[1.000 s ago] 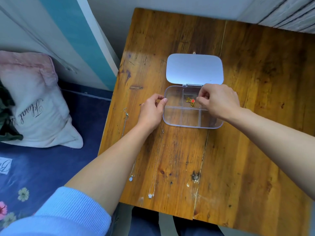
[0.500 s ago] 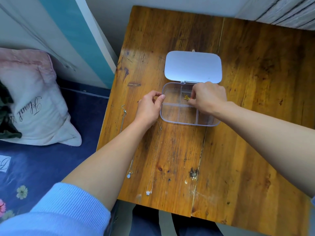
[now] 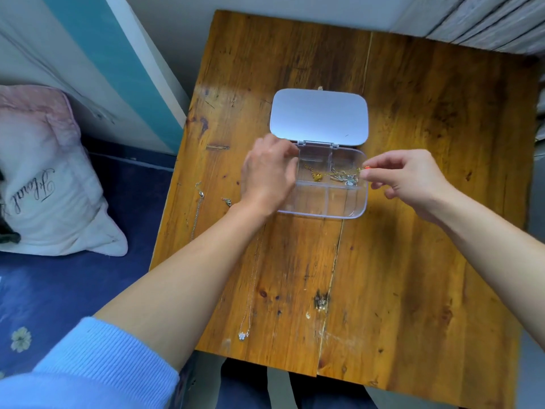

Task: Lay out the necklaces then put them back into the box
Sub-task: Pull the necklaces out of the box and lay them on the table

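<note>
A clear plastic box [image 3: 351, 206] with dividers lies open on the wooden table [image 3: 413, 261], its white lid [image 3: 319, 115] folded back. My left hand [image 3: 267, 175] rests on the box's left edge. My right hand [image 3: 404, 175] pinches the red-pendant end of a gold necklace [image 3: 317, 175] at the box's right rim; the chain trails back into the upper left compartment. A silver necklace [image 3: 343, 177] lies bunched in the upper right compartment. Two thin silver necklaces lie stretched on the table at the left, one [image 3: 198, 202] near the edge and one with a flower pendant [image 3: 243, 335].
The table's left edge drops to a blue floral bedsheet [image 3: 59, 290] with a white-pink pillow [image 3: 44, 178]. A teal and white panel [image 3: 126, 69] leans beside the table. Slatted boards [image 3: 486, 22] sit at the far right corner.
My right hand has pulled right, out of the box, drawing the gold necklace's red pendant end to the right rim. My left hand shifted onto the box's left edge.
</note>
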Demonstrator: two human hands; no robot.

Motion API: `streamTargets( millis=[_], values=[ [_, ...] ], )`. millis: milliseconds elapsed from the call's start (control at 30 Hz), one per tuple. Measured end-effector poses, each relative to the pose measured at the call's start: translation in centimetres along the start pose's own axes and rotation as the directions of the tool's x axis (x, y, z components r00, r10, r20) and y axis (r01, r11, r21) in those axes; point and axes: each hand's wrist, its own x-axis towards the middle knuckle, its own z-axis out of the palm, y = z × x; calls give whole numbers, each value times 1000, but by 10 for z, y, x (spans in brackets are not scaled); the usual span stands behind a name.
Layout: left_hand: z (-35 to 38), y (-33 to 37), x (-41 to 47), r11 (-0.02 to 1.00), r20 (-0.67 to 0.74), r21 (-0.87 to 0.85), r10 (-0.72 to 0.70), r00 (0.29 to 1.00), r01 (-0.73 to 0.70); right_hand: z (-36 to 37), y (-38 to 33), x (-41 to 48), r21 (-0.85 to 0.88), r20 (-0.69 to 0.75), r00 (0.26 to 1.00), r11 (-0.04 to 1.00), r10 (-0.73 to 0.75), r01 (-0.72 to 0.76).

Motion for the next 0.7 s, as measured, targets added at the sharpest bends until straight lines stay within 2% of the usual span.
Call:
streamTargets(
  millis=[100,200,333,467,533,600,700],
  values=[
    [18,20,2,998,209,-27,65,976,-60,-14,15,-5,174,29,990,975,136,-139],
    [36,35,3,996,390,6,80,917,-89,-24,24,-6,333,101,972,913,212,-234],
    [51,42,13,977,438,136,87,895,-162,-34,27,-7,495,144,959,822,242,-282],
    [51,41,17,977,453,115,108,885,-178,-42,28,-7,630,188,953,715,238,-303],
    [43,40,19,996,452,-18,86,888,-87,-46,31,-6,698,191,955,653,225,-294],
    [28,39,21,977,455,-201,25,890,76,-48,34,-5,731,174,959,622,226,-279],
    [0,36,21,828,499,-451,-76,863,334,-42,37,-7,717,158,952,632,262,-293]
  ],
)
